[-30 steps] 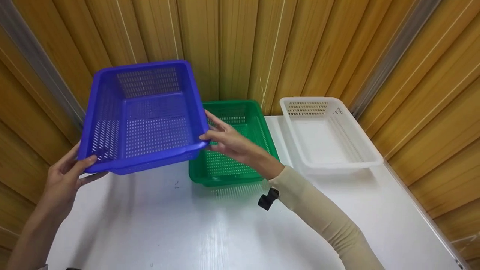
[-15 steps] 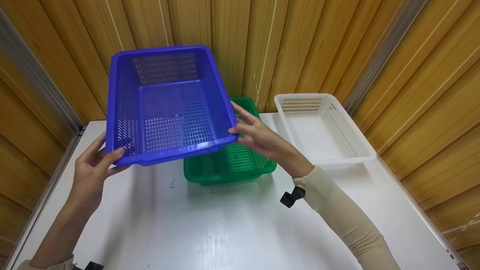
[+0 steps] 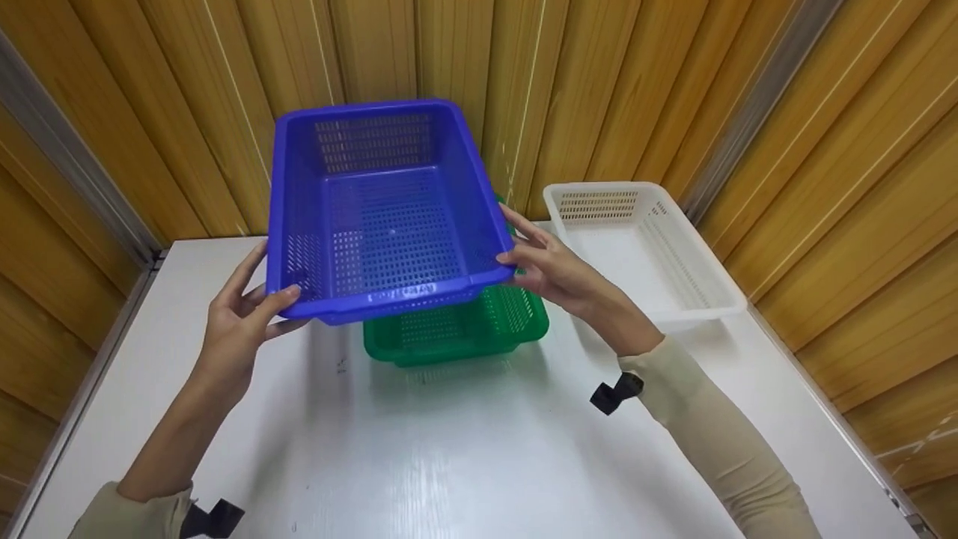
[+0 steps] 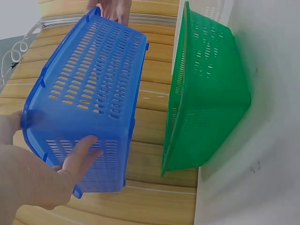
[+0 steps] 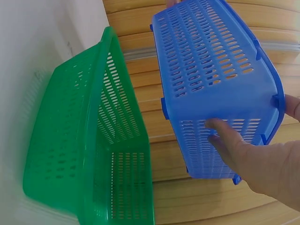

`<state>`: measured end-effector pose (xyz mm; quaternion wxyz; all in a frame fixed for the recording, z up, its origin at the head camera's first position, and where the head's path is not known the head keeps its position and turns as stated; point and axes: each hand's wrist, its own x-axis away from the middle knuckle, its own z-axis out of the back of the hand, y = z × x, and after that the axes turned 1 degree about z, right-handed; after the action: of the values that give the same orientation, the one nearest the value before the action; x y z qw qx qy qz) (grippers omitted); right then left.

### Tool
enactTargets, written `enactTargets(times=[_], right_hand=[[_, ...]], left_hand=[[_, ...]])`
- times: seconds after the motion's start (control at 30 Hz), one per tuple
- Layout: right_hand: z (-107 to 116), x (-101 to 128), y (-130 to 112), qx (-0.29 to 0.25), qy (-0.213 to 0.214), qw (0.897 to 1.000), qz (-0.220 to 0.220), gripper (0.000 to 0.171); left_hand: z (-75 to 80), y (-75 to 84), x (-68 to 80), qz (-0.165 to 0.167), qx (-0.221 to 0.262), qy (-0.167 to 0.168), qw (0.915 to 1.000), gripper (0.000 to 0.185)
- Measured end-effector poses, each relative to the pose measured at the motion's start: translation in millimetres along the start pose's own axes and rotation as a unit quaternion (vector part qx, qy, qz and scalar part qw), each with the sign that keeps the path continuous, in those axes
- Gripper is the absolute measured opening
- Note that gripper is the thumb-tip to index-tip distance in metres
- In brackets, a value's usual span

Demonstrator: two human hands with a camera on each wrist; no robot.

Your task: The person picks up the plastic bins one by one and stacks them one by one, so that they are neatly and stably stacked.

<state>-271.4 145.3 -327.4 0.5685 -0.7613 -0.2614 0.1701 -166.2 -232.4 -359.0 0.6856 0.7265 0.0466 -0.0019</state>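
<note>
- The blue basket (image 3: 389, 217) has moved toward 3 o'clock since the earlier head views; it now hides most of the green basket (image 3: 456, 348), whose near end shows below it at 5 o'clock; a second ago, the blue basket was mostly to the left of the green one.
- Both hands grip the same two near corners as before; more of the left sleeve (image 3: 138, 513) now shows.
- The left hand (image 3: 239, 318) is at the blue basket's 8 o'clock corner; its thumb lies over the rim, its fingers spread along the outside and below, pinching the corner between them.
- The right hand (image 3: 554, 269) is at about 4 o'clock; its thumb presses the rim, its fingers part along the outer wall, pinching that corner.
- The blue basket is held up, tilted with its opening toward the person; both wrist views show a gap between it and the green basket, which sits on the table (image 3: 419, 449).
- The white basket (image 3: 658, 269) lies at 3 o'clock, well apart from the blue one.
</note>
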Motion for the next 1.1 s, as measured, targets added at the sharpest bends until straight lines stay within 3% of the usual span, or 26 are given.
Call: enactTargets(times=[0.3, 0.6, 1.1], right_hand=[[20, 12, 3, 0.031, 0.035, 0.999, -0.003, 0.077], [37, 18, 11, 0.039, 0.044, 0.998, -0.006, 0.073], [64, 24, 32, 0.088, 0.019, 0.994, -0.054, 0.073]], left_hand=[[-17.4, -6.2, -7.8, 0.034, -0.004, -0.027, 0.9991, 0.080], [-29.0, -12.7, -11.8, 0.062, 0.003, -0.056, 0.9965, 0.081], [-38.8, -45.8, -17.2, 0.118, -0.046, -0.066, 0.9898, 0.086]])
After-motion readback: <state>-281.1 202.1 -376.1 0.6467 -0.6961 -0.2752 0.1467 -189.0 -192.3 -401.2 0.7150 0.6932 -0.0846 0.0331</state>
